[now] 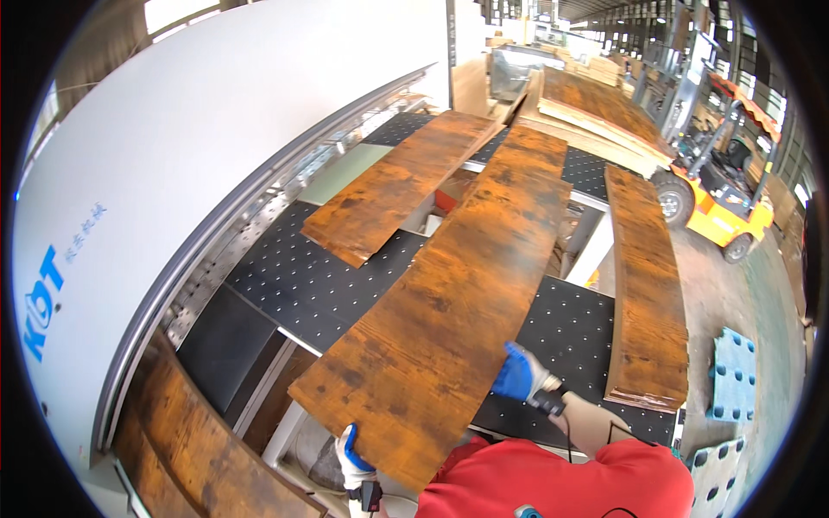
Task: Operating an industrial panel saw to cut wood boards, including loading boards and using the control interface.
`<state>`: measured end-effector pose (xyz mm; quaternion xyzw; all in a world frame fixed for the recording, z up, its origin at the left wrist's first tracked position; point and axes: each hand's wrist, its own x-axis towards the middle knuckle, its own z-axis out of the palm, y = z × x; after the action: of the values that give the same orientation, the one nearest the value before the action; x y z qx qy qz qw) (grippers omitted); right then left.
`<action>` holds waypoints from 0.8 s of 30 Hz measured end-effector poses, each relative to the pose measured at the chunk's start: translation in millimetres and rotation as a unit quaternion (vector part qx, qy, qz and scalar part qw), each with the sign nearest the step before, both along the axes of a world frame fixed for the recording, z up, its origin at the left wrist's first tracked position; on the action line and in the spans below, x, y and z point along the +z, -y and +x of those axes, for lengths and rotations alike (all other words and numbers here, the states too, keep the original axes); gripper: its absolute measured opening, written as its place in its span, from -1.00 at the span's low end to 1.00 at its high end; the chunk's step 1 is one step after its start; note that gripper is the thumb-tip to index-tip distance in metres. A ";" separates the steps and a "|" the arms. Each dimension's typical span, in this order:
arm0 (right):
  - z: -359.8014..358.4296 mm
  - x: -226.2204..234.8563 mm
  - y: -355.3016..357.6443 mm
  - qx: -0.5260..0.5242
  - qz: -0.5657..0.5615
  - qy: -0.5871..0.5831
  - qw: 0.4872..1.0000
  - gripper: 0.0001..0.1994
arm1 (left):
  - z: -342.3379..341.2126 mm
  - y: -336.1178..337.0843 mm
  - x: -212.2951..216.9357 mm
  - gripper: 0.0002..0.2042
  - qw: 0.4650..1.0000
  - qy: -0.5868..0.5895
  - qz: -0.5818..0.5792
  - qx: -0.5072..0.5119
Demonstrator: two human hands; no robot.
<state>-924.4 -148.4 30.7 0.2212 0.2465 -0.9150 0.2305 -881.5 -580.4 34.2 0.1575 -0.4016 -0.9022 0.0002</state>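
A long brown wood-grain board (440, 328) lies lengthwise in front of me on the black studded table (570, 328). My left hand (354, 457), in a white glove with blue coating, is closed on the board's near left edge, its thumb on the rim and the other fingers hidden. Against the right edge of the same board rests my right hand (522, 375), gloved alike; blur hides how its fingers are bent. Beyond, the long board overlaps or meets another wood-grain panel (531, 151); I cannot tell which.
Wood-grain boards lie at left (397, 186) and in a stack at right (648, 293). A white machine housing (259, 95) runs along the left, with more boards (199, 432) below it. Gaps divide the table sections. An orange forklift (721, 207) and blue pallet (732, 375) stand right.
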 end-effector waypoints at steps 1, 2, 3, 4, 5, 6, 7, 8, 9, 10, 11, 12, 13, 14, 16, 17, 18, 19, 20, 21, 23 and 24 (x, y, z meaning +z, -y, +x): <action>-1.3 40.8 -3.8 -0.029 0.029 -0.011 0.999 -0.33 | 23.0 33.9 -17.9 -0.58 0.968 -0.048 -0.247 0.004; -3.6 45.1 -18.7 -0.042 0.048 -0.028 0.998 -0.34 | 43.5 63.4 -36.4 -0.59 0.874 -0.089 -0.478 0.004; -7.5 36.0 -41.2 -0.079 0.061 -0.003 0.995 -0.35 | 47.6 56.7 9.3 -0.59 0.956 -0.034 -0.292 0.020; -14.4 22.5 -59.0 -0.092 0.022 -0.030 0.995 -0.36 | 57.3 49.2 67.6 -0.60 0.994 0.023 -0.094 0.041; -27.4 6.1 -57.3 -0.077 0.012 -0.025 0.997 -0.36 | 80.6 67.0 81.5 -0.60 0.983 0.049 -0.154 0.089; -36.5 -10.4 -62.5 -0.179 0.084 -0.085 0.977 -0.44 | 96.3 89.2 88.4 -0.60 0.967 0.075 -0.209 0.124; -46.1 -26.7 -64.2 -0.272 0.156 -0.143 0.939 -0.52 | 122.0 112.3 106.3 -0.58 0.967 0.114 -0.182 0.138; -51.6 -42.5 -61.0 -0.358 0.223 -0.197 0.885 -0.59 | 144.4 132.1 123.8 -0.57 0.963 0.154 -0.157 0.155; -53.6 -57.1 -50.6 -0.432 0.285 -0.247 0.819 -0.66 | 161.1 145.6 134.3 -0.57 0.957 0.165 -0.166 0.170; -51.0 -69.6 -55.6 -0.377 0.248 -0.187 0.873 -0.69 | 177.9 156.9 143.5 -0.57 0.955 0.148 -0.194 0.166; -50.5 -40.0 -38.4 -0.329 0.195 -0.138 0.913 -0.71 | 205.1 168.0 153.1 -0.57 0.949 0.135 -0.225 0.176; -49.0 -0.3 -18.0 -0.275 0.144 -0.088 0.946 -0.72 | 236.5 177.3 162.5 -0.58 0.941 0.124 -0.254 0.188; -48.2 -35.2 -30.5 -0.265 0.155 -0.114 0.945 -0.72 | 253.0 184.9 169.4 -0.58 0.937 0.104 -0.279 0.181; -46.8 -78.9 -49.4 -0.251 0.165 -0.142 0.943 -0.72 | 275.2 192.5 174.9 -0.59 0.932 0.087 -0.304 0.178; -42.0 -139.3 -74.1 -0.267 0.384 -0.225 0.855 -0.67 | 321.9 198.5 176.8 -0.60 0.921 0.057 -0.347 0.170; -51.7 -120.6 -28.8 -0.227 0.367 -0.241 0.869 -0.67 | 362.8 188.7 174.4 -0.60 0.909 0.073 -0.350 0.215; -54.5 -103.6 -26.3 -0.189 0.290 -0.250 0.904 -0.66 | 394.5 179.7 165.2 -0.60 0.898 0.102 -0.336 0.263; -51.1 -88.5 -28.2 -0.157 0.219 -0.250 0.930 -0.66 | 410.5 175.4 154.4 -0.61 0.891 0.127 -0.317 0.300; -48.6 -67.0 -30.5 -0.125 0.154 -0.244 0.949 -0.65 | 425.2 166.8 150.5 -0.62 0.884 0.151 -0.293 0.330; -34.2 -43.6 -32.5 -0.095 0.094 -0.230 0.964 -0.64 | 427.7 146.2 169.0 -0.62 0.877 0.155 -0.282 0.357; -13.4 6.0 1.6 -0.070 0.064 -0.236 0.967 -0.61 | 432.7 98.7 217.4 -0.66 0.925 0.060 -0.168 0.335; -15.0 9.2 32.9 -0.025 0.072 -0.224 0.972 -0.61 | 490.0 126.1 163.1 -0.70 0.912 0.060 -0.151 0.376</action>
<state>-939.4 -181.2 39.9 0.0326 0.3512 -0.9266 0.1304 -391.5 -706.5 197.3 0.3483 -0.4435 -0.7531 0.3389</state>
